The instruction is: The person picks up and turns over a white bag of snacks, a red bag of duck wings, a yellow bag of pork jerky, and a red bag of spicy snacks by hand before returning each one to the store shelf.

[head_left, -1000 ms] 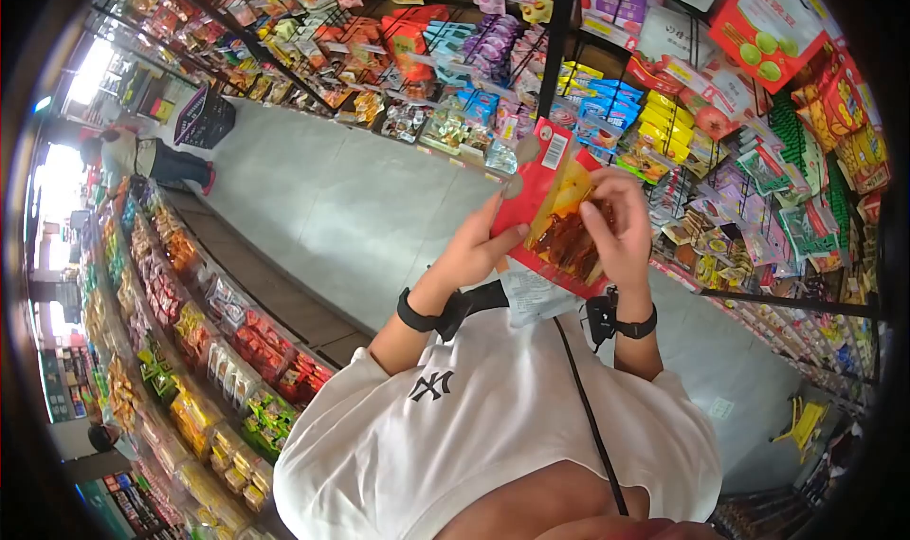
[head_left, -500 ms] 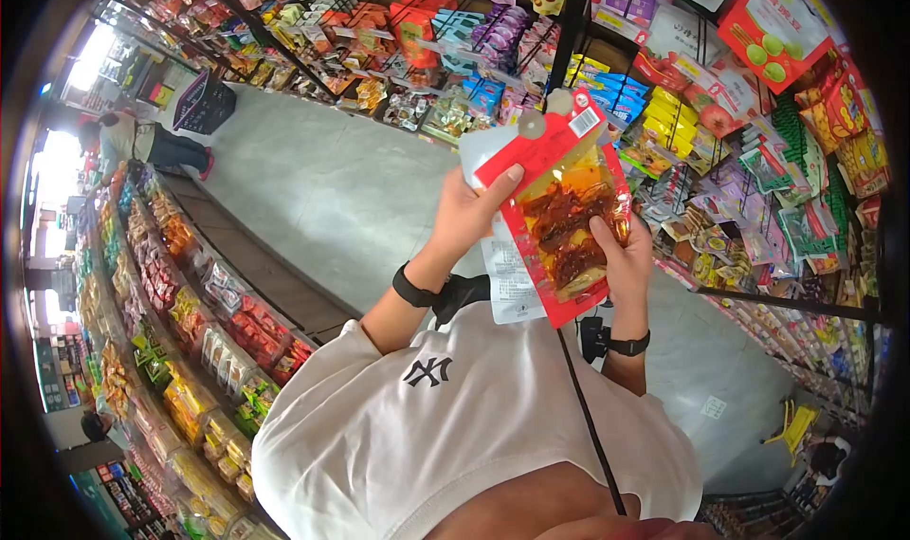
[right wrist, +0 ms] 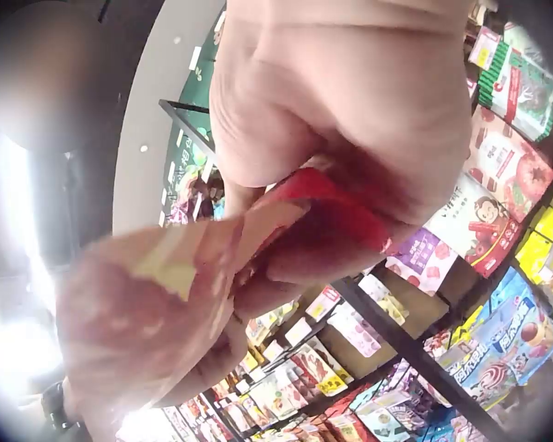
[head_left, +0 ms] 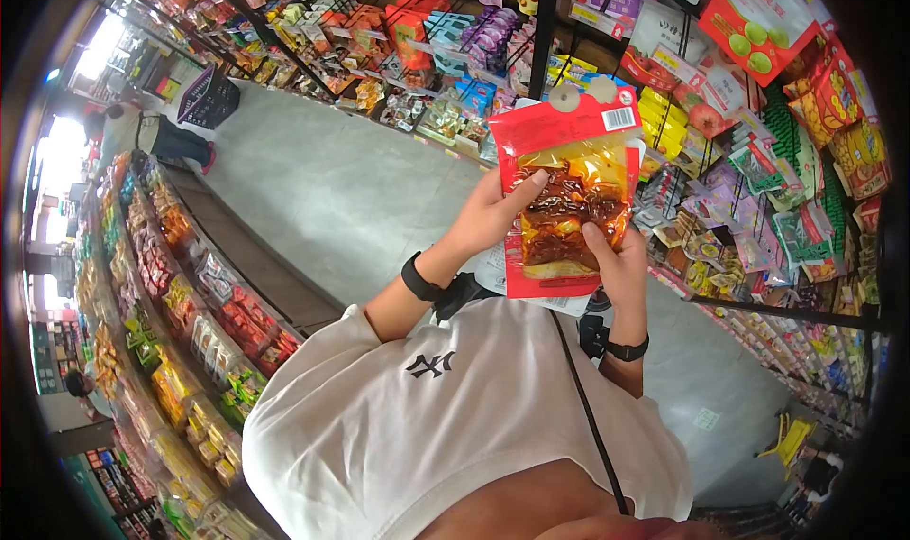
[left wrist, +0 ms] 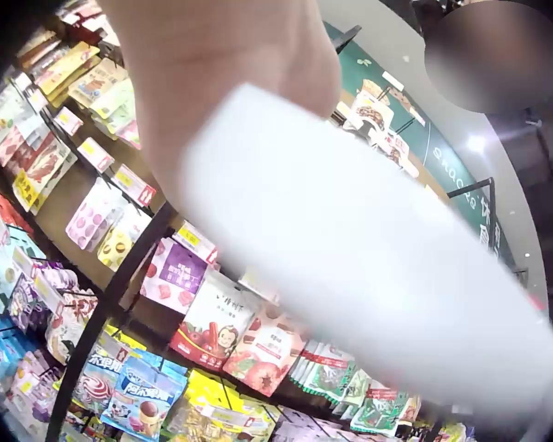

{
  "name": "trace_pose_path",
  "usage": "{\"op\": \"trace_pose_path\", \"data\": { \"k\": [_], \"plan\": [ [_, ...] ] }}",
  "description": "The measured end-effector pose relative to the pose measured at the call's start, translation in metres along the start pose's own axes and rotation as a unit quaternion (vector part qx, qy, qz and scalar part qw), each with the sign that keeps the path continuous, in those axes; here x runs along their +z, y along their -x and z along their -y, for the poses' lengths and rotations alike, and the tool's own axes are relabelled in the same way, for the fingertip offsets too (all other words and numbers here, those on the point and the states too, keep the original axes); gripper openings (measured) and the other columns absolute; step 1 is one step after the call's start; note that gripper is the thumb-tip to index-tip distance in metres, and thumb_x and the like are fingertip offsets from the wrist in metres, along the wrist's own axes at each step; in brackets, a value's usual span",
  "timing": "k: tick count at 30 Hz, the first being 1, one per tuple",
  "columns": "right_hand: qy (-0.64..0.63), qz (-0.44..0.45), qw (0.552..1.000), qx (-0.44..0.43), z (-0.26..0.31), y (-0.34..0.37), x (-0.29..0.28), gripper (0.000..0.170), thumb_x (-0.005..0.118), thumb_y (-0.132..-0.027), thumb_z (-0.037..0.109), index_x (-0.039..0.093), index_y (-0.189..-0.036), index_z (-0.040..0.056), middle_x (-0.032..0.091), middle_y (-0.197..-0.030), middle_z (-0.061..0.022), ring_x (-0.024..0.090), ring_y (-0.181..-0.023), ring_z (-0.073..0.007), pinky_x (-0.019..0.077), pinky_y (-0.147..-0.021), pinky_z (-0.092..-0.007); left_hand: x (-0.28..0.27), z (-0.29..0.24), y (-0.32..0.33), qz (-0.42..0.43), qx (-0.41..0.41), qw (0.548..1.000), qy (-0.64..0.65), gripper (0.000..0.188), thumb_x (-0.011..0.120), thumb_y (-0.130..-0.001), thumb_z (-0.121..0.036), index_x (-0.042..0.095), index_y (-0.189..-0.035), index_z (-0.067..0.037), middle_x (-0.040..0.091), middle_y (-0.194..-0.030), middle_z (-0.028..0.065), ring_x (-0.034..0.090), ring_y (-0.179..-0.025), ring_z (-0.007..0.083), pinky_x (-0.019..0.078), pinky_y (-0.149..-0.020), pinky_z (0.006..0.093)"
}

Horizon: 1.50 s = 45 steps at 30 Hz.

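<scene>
In the head view, my left hand [head_left: 493, 213] grips the left edge of a red packet [head_left: 559, 128], thumb on its front. My right hand [head_left: 621, 265] holds the lower right edge, thumb over the clear window with brown food inside. Part of a white package [head_left: 491, 273] shows behind the packet. A blurred white sheet-like surface [left wrist: 359, 258] lies below my left hand [left wrist: 235, 83] in the left wrist view. Under my right hand [right wrist: 350, 120], the right wrist view shows a red edge [right wrist: 318, 189] and a blurred pinkish package [right wrist: 147, 313]; some fingertips are hidden.
Hanging snack bags [head_left: 664, 128] fill the racks ahead and right, behind a black upright post [head_left: 543, 37]. Curved shelves of packets [head_left: 171, 293] run along the left. Farther off are a dark basket [head_left: 210, 99], a bending person [head_left: 161, 137] and a yellow object [head_left: 791, 438].
The red packet has turned from a tilt to nearly upright, its windowed front now facing the head camera. The white package, more exposed half a second ago, is now mostly behind it.
</scene>
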State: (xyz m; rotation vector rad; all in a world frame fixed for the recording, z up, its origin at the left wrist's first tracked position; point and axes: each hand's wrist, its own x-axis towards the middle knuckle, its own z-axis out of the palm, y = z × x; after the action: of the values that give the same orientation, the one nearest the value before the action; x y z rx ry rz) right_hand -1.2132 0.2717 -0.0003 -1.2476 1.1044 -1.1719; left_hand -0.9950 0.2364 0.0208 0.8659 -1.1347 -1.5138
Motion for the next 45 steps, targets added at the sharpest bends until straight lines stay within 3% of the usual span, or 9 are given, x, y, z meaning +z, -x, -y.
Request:
{"op": "trace_pose_path", "data": {
  "k": [10, 16, 24, 32, 35, 39, 40, 43, 45],
  "plan": [
    [0.142, 0.089, 0.986, -0.006, 0.012, -0.002, -0.027, 0.032, 0.075, -0.097, 0.026, 0.075, -0.107, -0.0038, 0.079, -0.097, -0.0096, 0.071, -0.086, -0.0143, 0.0537, -0.08, -0.0311, 0.01, 0.015, -0.001, -0.016, 0.012, 0.999, -0.034, 0.039, 0.054, -0.111, -0.031, 0.062, -0.13, 0.001, 0.069, -0.12, 0.0031, 0.061, -0.108, 0.0088, 0.0515, -0.095, 0.031],
    [0.12, 0.13, 0.984, 0.03, 0.005, -0.01, -0.027, 0.031, 0.076, -0.097, 0.025, 0.075, -0.107, -0.0043, 0.079, -0.1, -0.0096, 0.072, -0.089, -0.0161, 0.0538, -0.083, -0.0321, 0.006, 0.012, 0.005, -0.023, -0.013, 0.998, -0.057, 0.04, 0.053, -0.111, -0.032, 0.061, -0.133, 0.001, 0.069, -0.123, 0.0043, 0.061, -0.111, 0.0104, 0.0507, -0.098, 0.0321],
    [0.117, 0.17, 0.977, 0.051, -0.006, -0.02, 0.0, 0.039, 0.076, -0.097, 0.033, 0.073, -0.106, -0.0052, 0.076, -0.097, -0.0058, 0.064, -0.087, -0.0105, 0.0513, -0.081, -0.0297, -0.019, 0.003, 0.024, -0.066, -0.015, 0.995, -0.069, 0.041, 0.053, -0.111, -0.033, 0.06, -0.134, 0.001, 0.069, -0.125, 0.0049, 0.06, -0.113, 0.011, 0.0501, -0.1, 0.0328],
    [0.13, 0.177, 0.968, 0.126, 0.0, -0.023, 0.07, 0.037, 0.081, -0.092, 0.031, 0.075, -0.108, -0.0019, 0.078, -0.097, -0.0088, 0.071, -0.088, -0.0153, 0.054, -0.083, -0.0321, -0.082, -0.021, 0.063, -0.099, 0.002, 0.99, -0.096, 0.038, 0.054, -0.111, -0.03, 0.061, -0.131, 0.001, 0.07, -0.119, 0.004, 0.061, -0.107, 0.0101, 0.0518, -0.095, 0.0318],
    [0.151, 0.136, 0.979, 0.018, -0.011, -0.023, 0.12, 0.037, 0.082, -0.091, 0.03, 0.075, -0.108, -0.0027, 0.078, -0.099, -0.0086, 0.071, -0.09, -0.0139, 0.0544, -0.084, -0.032, -0.12, -0.046, 0.082, -0.102, 0.012, 0.988, -0.115, 0.034, 0.056, -0.11, -0.028, 0.063, -0.127, 0.001, 0.07, -0.114, 0.003, 0.061, -0.103, 0.0093, 0.052, -0.091, 0.0308],
    [0.038, 0.131, 0.989, 0.052, 0.003, -0.028, 0.181, 0.05, 0.087, -0.084, 0.023, 0.068, -0.123, -0.0021, 0.076, -0.111, -0.0122, 0.071, -0.1, -0.0141, 0.0545, -0.091, -0.0325, -0.173, -0.062, 0.13, -0.138, -0.009, 0.979, -0.153, 0.031, 0.061, -0.107, -0.026, 0.064, -0.124, 0.0, 0.069, -0.104, -0.0004, 0.058, -0.092, 0.0072, 0.0507, -0.081, 0.0291],
    [0.047, 0.125, 0.99, 0.043, 0.004, -0.031, 0.195, 0.062, 0.091, -0.079, 0.021, 0.063, -0.131, -0.0007, 0.075, -0.114, -0.013, 0.072, -0.102, -0.0166, 0.0547, -0.093, -0.0333, -0.185, -0.063, 0.139, -0.143, 0.005, 0.978, -0.149, 0.031, 0.061, -0.107, -0.025, 0.064, -0.124, 0.0, 0.068, -0.102, -0.0007, 0.058, -0.091, 0.0071, 0.0503, -0.08, 0.0288],
    [0.13, 0.085, 0.988, -0.014, -0.001, -0.031, 0.241, 0.065, 0.089, -0.08, 0.011, 0.057, -0.135, -0.0015, 0.069, -0.126, -0.011, 0.065, -0.116, -0.017, 0.0501, -0.103, -0.0352, -0.22, -0.058, 0.164, -0.178, 0.02, 0.974, -0.135, 0.029, 0.062, -0.106, -0.025, 0.066, -0.12, 0.0, 0.068, -0.096, -0.0011, 0.057, -0.087, 0.0069, 0.0494, -0.078, 0.0281],
    [0.198, 0.057, 0.976, -0.073, 0.002, -0.029, 0.272, 0.073, 0.09, -0.078, 0.014, 0.053, -0.14, 0.0014, 0.061, -0.135, -0.0158, 0.057, -0.128, -0.024, 0.0449, -0.11, -0.0394, -0.235, -0.063, 0.175, -0.211, 0.028, 0.966, -0.144, 0.028, 0.063, -0.106, -0.025, 0.067, -0.117, 0.0, 0.067, -0.093, -0.0016, 0.056, -0.084, 0.0063, 0.0483, -0.076, 0.0275]
  ]
}}
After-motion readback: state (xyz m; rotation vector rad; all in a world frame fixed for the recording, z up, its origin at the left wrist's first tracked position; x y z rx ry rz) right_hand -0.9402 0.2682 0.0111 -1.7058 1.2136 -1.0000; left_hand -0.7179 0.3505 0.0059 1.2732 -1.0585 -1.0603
